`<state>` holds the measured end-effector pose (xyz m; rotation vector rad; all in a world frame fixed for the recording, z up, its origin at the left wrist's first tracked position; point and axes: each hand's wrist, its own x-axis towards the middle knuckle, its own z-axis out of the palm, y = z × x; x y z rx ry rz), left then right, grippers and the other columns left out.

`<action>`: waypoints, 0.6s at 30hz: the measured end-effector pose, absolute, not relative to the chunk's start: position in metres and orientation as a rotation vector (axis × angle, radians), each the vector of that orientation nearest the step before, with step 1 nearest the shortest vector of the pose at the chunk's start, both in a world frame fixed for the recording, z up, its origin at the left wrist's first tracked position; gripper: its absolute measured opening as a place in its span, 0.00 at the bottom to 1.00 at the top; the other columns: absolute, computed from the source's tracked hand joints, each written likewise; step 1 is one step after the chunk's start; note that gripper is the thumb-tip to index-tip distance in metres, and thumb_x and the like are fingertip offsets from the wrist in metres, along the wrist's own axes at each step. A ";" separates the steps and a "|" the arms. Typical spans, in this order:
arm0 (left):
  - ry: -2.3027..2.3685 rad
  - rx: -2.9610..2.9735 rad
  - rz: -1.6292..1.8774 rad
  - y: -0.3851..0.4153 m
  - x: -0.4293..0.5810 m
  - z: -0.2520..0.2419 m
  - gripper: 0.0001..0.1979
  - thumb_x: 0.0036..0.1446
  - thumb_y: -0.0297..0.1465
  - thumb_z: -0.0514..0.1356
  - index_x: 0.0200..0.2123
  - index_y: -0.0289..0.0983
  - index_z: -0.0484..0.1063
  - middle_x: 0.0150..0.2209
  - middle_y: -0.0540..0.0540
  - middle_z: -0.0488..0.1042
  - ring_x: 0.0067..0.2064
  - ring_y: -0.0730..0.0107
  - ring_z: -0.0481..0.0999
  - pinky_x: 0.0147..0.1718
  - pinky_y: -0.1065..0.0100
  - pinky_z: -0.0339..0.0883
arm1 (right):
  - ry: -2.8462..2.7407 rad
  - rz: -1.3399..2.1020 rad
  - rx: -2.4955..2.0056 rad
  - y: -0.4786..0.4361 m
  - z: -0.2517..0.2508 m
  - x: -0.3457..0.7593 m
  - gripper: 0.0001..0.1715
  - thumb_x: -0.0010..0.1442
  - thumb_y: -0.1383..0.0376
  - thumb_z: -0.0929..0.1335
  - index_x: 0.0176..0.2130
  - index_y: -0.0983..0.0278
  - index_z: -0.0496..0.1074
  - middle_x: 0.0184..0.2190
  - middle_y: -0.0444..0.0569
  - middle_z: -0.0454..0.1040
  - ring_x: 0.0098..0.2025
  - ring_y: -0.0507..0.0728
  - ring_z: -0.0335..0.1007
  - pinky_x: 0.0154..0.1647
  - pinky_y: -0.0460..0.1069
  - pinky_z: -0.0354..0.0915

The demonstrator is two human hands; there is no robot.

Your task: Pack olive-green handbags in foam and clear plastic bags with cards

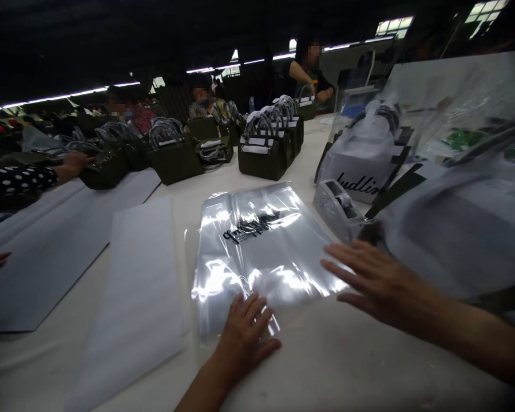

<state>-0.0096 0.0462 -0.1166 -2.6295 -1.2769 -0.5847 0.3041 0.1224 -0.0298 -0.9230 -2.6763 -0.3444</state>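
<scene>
A stack of clear plastic bags (278, 252) with black lettering lies flat on the white table in front of me. My left hand (246, 332) rests on its near edge, fingers spread and palm down. Over the right edge of the stack, my right hand (364, 277) is stretched out with its fingers apart; whether it touches the plastic I cannot tell. Neither hand grips anything. Just beyond my right hand stands a clear tape dispenser (339, 209).
White paper sheets (141, 286) lie on the left. Dark green handbags (264, 154) with wrapped handles stand in rows at the back. A bagged handbag (356, 160) and plastic-covered items (463, 229) crowd the right. Co-workers are across the table; a dotted sleeve (19, 180) reaches in from the left.
</scene>
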 end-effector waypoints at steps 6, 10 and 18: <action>-1.124 -2.586 -0.585 0.057 -0.022 -0.124 0.08 0.55 0.26 0.54 0.39 0.35 0.69 0.43 0.42 0.73 0.50 0.59 0.69 0.51 0.52 0.60 | -2.806 -0.233 -0.419 0.139 -0.120 0.253 0.16 0.61 0.73 0.58 0.47 0.68 0.66 0.47 0.52 0.69 0.52 0.56 0.62 0.49 0.54 0.62; -1.155 -2.547 -0.556 0.061 -0.020 -0.120 0.09 0.56 0.28 0.54 0.40 0.34 0.69 0.43 0.40 0.73 0.50 0.56 0.69 0.51 0.47 0.59 | -2.610 -0.070 -0.599 0.142 -0.119 0.251 0.10 0.61 0.72 0.59 0.35 0.68 0.68 0.32 0.50 0.72 0.37 0.52 0.69 0.37 0.47 0.65; -1.179 -2.515 -0.590 0.060 -0.018 -0.124 0.09 0.55 0.20 0.51 0.36 0.33 0.68 0.39 0.43 0.74 0.46 0.63 0.71 0.46 0.60 0.65 | -2.785 -0.044 -0.482 0.132 -0.120 0.248 0.14 0.61 0.64 0.62 0.46 0.67 0.66 0.46 0.52 0.68 0.51 0.58 0.61 0.49 0.53 0.61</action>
